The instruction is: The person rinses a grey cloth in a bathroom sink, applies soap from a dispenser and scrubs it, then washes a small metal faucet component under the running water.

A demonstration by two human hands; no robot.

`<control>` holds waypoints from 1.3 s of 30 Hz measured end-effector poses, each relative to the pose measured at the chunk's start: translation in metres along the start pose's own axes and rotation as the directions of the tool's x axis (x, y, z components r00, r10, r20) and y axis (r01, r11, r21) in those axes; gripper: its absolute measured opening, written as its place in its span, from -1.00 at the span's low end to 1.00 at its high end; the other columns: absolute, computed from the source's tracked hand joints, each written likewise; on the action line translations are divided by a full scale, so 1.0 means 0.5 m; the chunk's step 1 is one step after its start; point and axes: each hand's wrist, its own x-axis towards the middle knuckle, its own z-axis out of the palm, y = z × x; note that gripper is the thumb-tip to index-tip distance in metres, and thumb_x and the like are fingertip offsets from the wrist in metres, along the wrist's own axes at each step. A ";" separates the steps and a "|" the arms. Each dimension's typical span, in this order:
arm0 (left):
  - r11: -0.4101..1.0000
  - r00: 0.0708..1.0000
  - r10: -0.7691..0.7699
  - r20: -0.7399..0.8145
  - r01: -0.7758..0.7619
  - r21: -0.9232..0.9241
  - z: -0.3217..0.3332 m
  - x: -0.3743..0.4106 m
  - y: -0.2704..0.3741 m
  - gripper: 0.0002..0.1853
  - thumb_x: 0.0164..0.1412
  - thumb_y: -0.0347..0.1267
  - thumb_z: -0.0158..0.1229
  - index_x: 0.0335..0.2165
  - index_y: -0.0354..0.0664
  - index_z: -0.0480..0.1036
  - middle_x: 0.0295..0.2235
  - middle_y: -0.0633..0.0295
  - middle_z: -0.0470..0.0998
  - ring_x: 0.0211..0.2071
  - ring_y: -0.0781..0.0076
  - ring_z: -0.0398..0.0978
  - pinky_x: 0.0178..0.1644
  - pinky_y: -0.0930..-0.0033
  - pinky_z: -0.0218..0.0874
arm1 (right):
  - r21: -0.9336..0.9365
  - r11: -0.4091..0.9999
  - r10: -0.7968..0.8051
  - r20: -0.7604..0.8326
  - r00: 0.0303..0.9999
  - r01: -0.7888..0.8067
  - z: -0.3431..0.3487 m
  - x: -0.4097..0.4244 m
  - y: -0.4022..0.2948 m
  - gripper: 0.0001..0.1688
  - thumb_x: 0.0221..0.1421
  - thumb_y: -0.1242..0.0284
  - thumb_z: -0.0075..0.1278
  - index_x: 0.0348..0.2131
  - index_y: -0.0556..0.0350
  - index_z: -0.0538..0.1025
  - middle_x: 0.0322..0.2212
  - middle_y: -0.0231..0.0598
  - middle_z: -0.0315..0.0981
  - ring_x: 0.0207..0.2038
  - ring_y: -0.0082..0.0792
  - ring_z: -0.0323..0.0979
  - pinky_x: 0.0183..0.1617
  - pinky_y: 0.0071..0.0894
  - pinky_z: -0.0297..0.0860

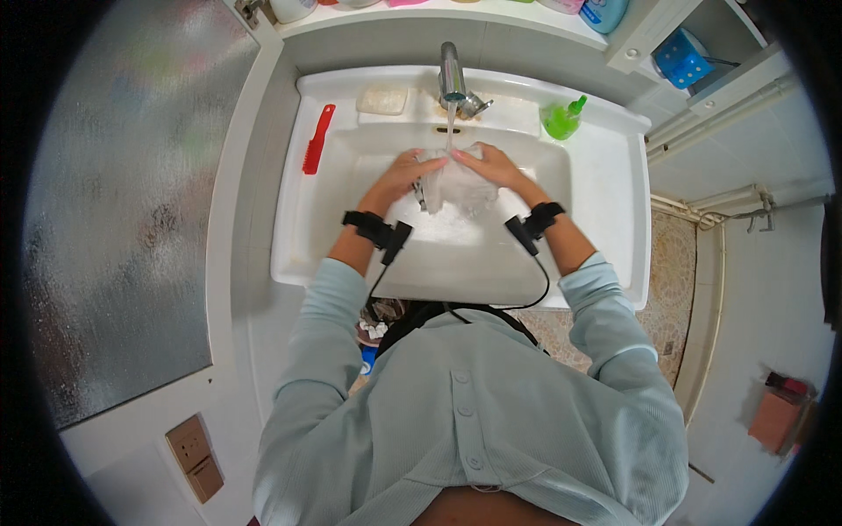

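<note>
Water runs from the chrome faucet (451, 75) onto a thin, wet, whitish cloth (464, 184), which looks partly see-through. My left hand (402, 174) grips the cloth's left side, with the thumb on top. On its right side my right hand (490, 166) has hold of it near the upper edge, the two thumbs almost meeting under the stream. Both hands are over the basin of the white ceramic sink (460, 269). The cloth's lower part hangs down into the basin. Some fingers are hidden behind the cloth.
A red brush (319, 139) lies on the sink's left ledge. At the back are a bar of soap (383, 101) and, to the right, a green pump bottle (563, 118). Above the sink runs a white shelf (447, 12) with bottles. A frosted glass panel (131, 197) stands at left.
</note>
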 end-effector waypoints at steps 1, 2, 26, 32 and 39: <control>0.999 0.999 -0.027 0.021 0.026 0.044 -0.008 -0.040 0.035 -0.59 0.02 -0.30 0.15 -0.13 -0.18 0.31 -0.30 0.28 0.43 -0.37 0.52 0.39 -0.31 0.53 0.23 | 0.042 0.998 -0.057 0.088 0.994 0.053 -0.024 -0.011 0.002 -0.40 -0.08 -0.01 -0.02 -0.51 0.27 0.48 -0.55 -0.16 0.45 -0.45 -0.38 0.37 -0.34 -0.41 0.26; 0.998 1.000 -0.018 0.023 0.017 0.053 -0.025 -0.058 0.041 -0.57 0.01 -0.32 0.17 -0.12 -0.16 0.31 -0.30 0.28 0.42 -0.37 0.53 0.38 -0.31 0.54 0.22 | -0.078 0.997 -0.007 0.242 0.970 0.027 -0.050 -0.018 0.003 -0.40 -0.10 0.00 0.01 -0.48 0.29 0.47 -0.53 -0.18 0.44 -0.44 -0.39 0.36 -0.33 -0.42 0.26; 0.972 0.982 0.181 -0.062 -0.188 -0.139 -0.031 -0.017 0.005 -0.56 -0.08 -0.22 0.23 -0.20 -0.15 0.36 -0.28 0.19 0.39 -0.17 0.33 0.33 -0.11 0.37 0.19 | 0.718 0.691 -0.019 -0.098 0.995 0.084 -0.048 0.002 0.052 -0.74 -0.04 0.54 -0.09 -0.26 0.11 0.33 -0.41 -0.36 0.34 -0.35 -0.55 0.28 -0.27 -0.63 0.23; 0.502 0.993 0.083 -0.081 -0.112 -0.857 0.064 0.048 -0.022 -0.62 0.12 -0.13 -0.02 -0.19 -0.16 0.32 -0.26 0.24 0.38 -0.19 0.40 0.36 -0.09 0.36 0.22 | 0.229 0.953 -0.032 -0.573 0.819 0.198 0.094 0.012 -0.012 -0.74 -0.02 0.31 -0.10 -0.35 0.09 0.31 -0.59 -0.13 0.38 -0.55 -0.31 0.33 -0.45 -0.41 0.27; 0.721 0.888 0.135 -0.439 -0.392 -0.571 0.164 0.048 -0.019 -0.71 0.13 -0.28 0.02 -0.25 -0.27 0.35 -0.43 0.27 0.41 -0.41 0.49 0.37 -0.37 0.42 0.27 | -0.119 0.992 -0.035 -0.577 0.816 -0.041 0.082 0.035 -0.043 -0.63 0.01 0.17 -0.09 -0.45 0.14 0.39 -0.64 0.08 0.39 -0.52 0.09 0.38 -0.43 -0.18 0.30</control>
